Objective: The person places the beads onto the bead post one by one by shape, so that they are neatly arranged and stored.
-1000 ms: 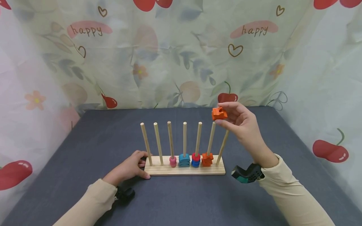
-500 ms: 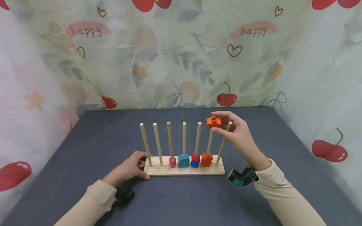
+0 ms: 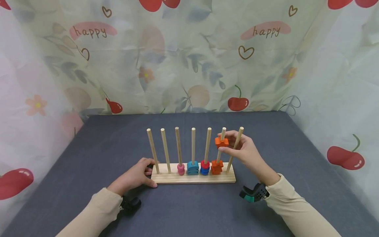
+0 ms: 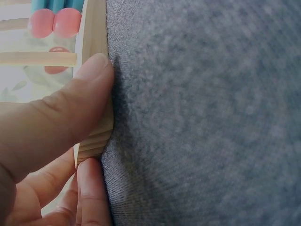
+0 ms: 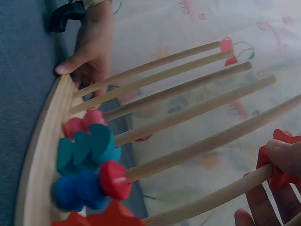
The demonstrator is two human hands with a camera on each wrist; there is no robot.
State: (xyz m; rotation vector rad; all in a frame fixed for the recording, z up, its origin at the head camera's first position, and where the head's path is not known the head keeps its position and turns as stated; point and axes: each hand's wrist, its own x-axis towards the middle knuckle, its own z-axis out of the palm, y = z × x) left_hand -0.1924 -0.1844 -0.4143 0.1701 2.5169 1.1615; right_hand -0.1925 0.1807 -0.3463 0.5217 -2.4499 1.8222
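Note:
A wooden stacking board (image 3: 192,179) with several upright pegs lies on the table. My left hand (image 3: 133,176) grips its left end, the thumb (image 4: 89,89) on the front edge and the fingers behind the end. My right hand (image 3: 245,153) pinches an orange star-shaped bead (image 3: 218,143) between thumb and fingers. That bead is threaded on the second peg from the right, below the peg's tip. More orange star beads (image 3: 217,168) sit at the foot of this peg, apart from the held one. The right wrist view shows the held star bead (image 5: 281,135) partly behind the thumb.
Pink beads (image 3: 181,169), teal arched beads (image 3: 192,168) and a red bead (image 3: 204,164) over blue beads (image 3: 204,171) sit on pegs to the left. The outer right peg (image 3: 237,141) stands beside the right hand. A dark cloth (image 3: 189,210) covers the table.
My right hand has moved left and down, bringing the orange star bead from above the peg's tip onto the peg. The left hand stays on the board's end.

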